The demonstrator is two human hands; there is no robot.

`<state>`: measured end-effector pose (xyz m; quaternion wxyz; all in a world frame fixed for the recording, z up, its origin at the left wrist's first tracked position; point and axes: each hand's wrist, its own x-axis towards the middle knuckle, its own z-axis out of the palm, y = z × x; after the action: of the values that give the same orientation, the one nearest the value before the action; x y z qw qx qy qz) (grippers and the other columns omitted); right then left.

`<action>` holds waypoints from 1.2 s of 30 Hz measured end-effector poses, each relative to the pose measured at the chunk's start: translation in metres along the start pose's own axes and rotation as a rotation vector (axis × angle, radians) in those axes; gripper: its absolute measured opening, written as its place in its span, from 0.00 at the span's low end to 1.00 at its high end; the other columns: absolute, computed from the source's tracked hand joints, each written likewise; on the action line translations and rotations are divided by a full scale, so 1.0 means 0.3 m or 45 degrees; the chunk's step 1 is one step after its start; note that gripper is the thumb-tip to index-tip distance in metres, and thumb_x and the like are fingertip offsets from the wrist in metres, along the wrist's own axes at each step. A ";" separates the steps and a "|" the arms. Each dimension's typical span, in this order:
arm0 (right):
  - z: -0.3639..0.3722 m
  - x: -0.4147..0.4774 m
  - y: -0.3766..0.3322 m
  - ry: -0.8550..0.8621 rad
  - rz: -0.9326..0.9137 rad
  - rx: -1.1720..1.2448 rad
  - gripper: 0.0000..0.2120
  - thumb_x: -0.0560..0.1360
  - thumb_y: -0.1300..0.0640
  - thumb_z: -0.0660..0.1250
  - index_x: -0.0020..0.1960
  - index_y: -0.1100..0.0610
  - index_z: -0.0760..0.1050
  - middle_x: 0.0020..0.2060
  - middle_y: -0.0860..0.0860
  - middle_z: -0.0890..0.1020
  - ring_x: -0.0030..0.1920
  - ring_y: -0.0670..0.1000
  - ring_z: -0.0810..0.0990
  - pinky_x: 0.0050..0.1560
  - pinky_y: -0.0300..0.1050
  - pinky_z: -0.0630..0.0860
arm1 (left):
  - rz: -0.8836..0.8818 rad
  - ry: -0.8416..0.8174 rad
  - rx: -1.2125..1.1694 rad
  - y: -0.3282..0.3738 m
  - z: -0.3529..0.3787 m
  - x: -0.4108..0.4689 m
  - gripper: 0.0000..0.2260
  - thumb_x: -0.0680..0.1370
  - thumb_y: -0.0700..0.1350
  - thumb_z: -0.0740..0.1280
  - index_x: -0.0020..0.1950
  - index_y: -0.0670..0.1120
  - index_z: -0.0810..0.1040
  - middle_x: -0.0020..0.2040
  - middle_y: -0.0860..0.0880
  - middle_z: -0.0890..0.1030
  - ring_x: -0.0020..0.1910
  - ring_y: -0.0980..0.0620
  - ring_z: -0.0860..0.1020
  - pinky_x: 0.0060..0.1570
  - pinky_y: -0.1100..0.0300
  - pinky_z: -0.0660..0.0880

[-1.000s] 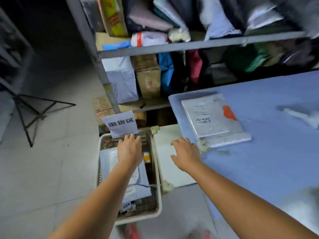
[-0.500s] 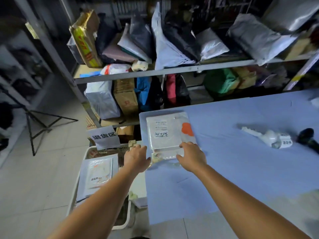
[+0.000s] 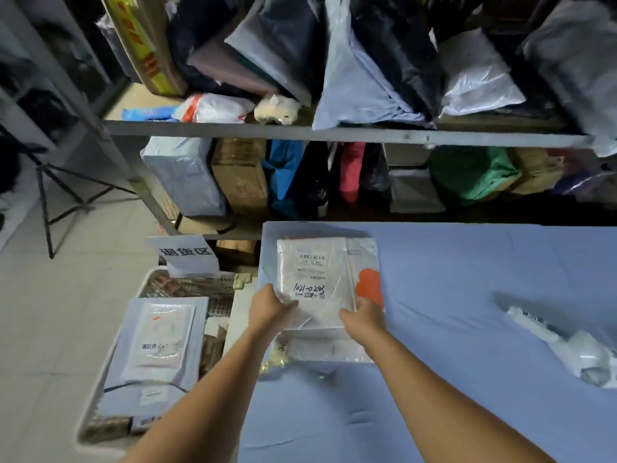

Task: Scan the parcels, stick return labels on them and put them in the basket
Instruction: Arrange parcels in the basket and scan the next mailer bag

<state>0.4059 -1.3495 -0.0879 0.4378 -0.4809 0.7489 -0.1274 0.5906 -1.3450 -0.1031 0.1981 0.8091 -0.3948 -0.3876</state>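
A clear-wrapped white parcel [image 3: 314, 275] with a barcode label and handwritten number lies on top of a small stack at the left end of the blue table [image 3: 450, 329]. My left hand [image 3: 270, 307] grips its near left corner and my right hand [image 3: 365, 315] grips its near right corner. Under it lies a parcel with an orange mark [image 3: 369, 285] and another clear bag [image 3: 320, 349]. The white basket [image 3: 96, 409] stands on the floor left of the table, holding a grey parcel [image 3: 157, 349] with a return label. A white scanner [image 3: 567, 345] lies on the table at right.
A paper sign [image 3: 187, 253] stands at the basket's far edge. Metal shelving [image 3: 334, 132] packed with bags and cartons runs behind the table. A black tripod stand [image 3: 56, 192] is on the tiled floor at left.
Both hands moved from the basket side to the stack on the table and closed on the top parcel. The view swung right and up.
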 end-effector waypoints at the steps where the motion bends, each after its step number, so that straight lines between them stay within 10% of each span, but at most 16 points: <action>1: 0.000 0.023 -0.006 -0.003 0.028 0.019 0.21 0.75 0.56 0.69 0.67 0.59 0.75 0.56 0.55 0.80 0.59 0.58 0.79 0.51 0.41 0.72 | -0.016 0.026 -0.056 0.004 0.008 0.004 0.19 0.72 0.45 0.75 0.59 0.45 0.74 0.45 0.54 0.75 0.45 0.52 0.77 0.46 0.57 0.79; 6: -0.040 0.084 0.015 -0.041 0.054 0.079 0.13 0.76 0.57 0.71 0.58 0.62 0.77 0.50 0.56 0.82 0.46 0.54 0.79 0.45 0.44 0.75 | -0.072 -0.017 -0.278 0.032 0.029 -0.011 0.08 0.72 0.35 0.73 0.42 0.47 0.78 0.42 0.46 0.83 0.39 0.46 0.83 0.38 0.50 0.82; 12: -0.222 0.069 0.123 -0.079 -0.056 0.197 0.12 0.77 0.59 0.70 0.60 0.61 0.78 0.50 0.54 0.82 0.47 0.50 0.79 0.48 0.42 0.75 | 0.114 -0.078 -0.266 0.110 0.133 -0.145 0.16 0.74 0.35 0.73 0.58 0.47 0.77 0.47 0.44 0.81 0.33 0.50 0.76 0.29 0.59 0.72; 21: -0.709 -0.001 0.630 -0.001 0.059 0.297 0.08 0.75 0.59 0.73 0.39 0.59 0.77 0.33 0.51 0.76 0.33 0.49 0.70 0.34 0.41 0.66 | 0.134 -0.156 -0.532 0.356 0.608 -0.582 0.18 0.69 0.31 0.75 0.53 0.47 0.76 0.40 0.43 0.82 0.30 0.56 0.78 0.28 0.61 0.75; 31: -1.156 -0.047 1.081 0.038 0.087 0.239 0.10 0.73 0.60 0.70 0.55 0.54 0.79 0.48 0.49 0.83 0.48 0.51 0.81 0.46 0.42 0.76 | -0.082 -0.043 -0.558 0.471 1.135 -0.917 0.23 0.67 0.31 0.74 0.55 0.48 0.73 0.42 0.43 0.81 0.35 0.49 0.78 0.25 0.61 0.73; 36: -1.369 -0.001 1.163 0.478 -0.030 0.067 0.09 0.73 0.61 0.67 0.52 0.55 0.80 0.46 0.53 0.83 0.50 0.58 0.81 0.46 0.47 0.76 | -0.036 -0.023 -0.348 0.488 1.187 -0.946 0.31 0.63 0.33 0.78 0.62 0.48 0.72 0.36 0.46 0.78 0.32 0.51 0.75 0.29 0.63 0.72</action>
<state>-0.1259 -1.2676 -0.0613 0.3011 -0.4458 0.8082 -0.2395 0.1304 -1.2147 -0.0989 0.2975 0.7766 -0.3286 -0.4477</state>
